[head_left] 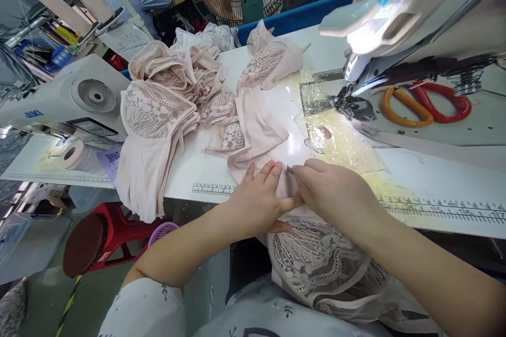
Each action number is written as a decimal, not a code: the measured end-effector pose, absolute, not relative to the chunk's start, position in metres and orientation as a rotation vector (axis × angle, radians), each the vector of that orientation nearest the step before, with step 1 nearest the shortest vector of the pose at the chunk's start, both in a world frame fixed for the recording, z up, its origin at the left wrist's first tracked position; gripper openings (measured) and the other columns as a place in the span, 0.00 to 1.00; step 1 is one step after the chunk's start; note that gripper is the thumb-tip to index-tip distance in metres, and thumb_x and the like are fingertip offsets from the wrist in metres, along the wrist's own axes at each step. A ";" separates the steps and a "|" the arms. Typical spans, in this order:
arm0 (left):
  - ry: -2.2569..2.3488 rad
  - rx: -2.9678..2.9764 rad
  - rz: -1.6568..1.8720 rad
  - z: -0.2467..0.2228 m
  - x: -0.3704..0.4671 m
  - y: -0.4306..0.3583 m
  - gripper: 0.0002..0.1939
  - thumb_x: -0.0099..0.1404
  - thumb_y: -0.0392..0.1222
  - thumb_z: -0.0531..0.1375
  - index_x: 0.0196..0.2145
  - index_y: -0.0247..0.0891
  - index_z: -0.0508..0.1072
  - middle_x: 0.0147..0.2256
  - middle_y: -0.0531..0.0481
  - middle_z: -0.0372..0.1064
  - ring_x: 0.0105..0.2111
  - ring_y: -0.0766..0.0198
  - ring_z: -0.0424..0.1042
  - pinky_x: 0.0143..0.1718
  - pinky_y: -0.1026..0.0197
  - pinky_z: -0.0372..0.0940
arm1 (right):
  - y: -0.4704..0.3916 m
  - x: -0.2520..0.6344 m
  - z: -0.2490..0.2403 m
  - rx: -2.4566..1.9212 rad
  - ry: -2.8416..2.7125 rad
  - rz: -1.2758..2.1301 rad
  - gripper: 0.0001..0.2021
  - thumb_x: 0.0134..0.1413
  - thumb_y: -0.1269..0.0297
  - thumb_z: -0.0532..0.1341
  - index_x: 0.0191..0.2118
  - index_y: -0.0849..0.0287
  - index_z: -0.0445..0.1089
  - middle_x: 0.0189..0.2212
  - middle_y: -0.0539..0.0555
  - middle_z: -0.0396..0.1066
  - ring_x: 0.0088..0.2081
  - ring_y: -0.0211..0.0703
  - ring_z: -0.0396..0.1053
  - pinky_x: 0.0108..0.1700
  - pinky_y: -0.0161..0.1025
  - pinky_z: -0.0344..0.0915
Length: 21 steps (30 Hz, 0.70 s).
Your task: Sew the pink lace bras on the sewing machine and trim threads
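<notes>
While left hand (263,197) presses fabric (286,185), right (336,189) holds one tool (290,170) (grey).

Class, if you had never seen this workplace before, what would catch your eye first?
Probably the heap of pale pink lace garments spread over the white worktable, left of centre. Next, perhaps, the orange-and-red-handled scissors lying at the right beside the brightly lit white sewing machine. Below centre, two bare hands meet over pale pink fabric at the table's edge.
</notes>
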State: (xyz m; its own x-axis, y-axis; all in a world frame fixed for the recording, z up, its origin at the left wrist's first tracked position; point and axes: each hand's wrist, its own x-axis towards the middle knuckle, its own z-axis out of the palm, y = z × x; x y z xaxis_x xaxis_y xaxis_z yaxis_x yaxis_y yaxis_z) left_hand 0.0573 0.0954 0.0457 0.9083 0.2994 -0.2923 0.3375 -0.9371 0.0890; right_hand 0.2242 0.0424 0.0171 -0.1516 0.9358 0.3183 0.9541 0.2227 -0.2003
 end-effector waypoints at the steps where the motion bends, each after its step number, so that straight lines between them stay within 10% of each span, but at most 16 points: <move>1: 0.496 2.935 -0.408 0.046 0.057 0.095 0.36 0.59 0.59 0.59 0.62 0.49 0.57 0.64 0.29 0.44 0.64 0.33 0.42 0.56 0.29 0.47 | 0.038 0.226 0.019 -1.747 -2.158 -0.054 0.11 0.50 0.73 0.51 0.20 0.60 0.63 0.17 0.48 0.52 0.17 0.35 0.46 0.20 0.34 0.38; 21: 0.522 2.945 -0.431 0.047 0.058 0.095 0.36 0.61 0.59 0.58 0.63 0.51 0.54 0.64 0.28 0.41 0.64 0.30 0.42 0.56 0.29 0.47 | 0.018 0.234 0.007 -1.689 -2.002 -0.086 0.13 0.58 0.71 0.51 0.28 0.62 0.70 0.20 0.50 0.63 0.19 0.38 0.59 0.20 0.34 0.48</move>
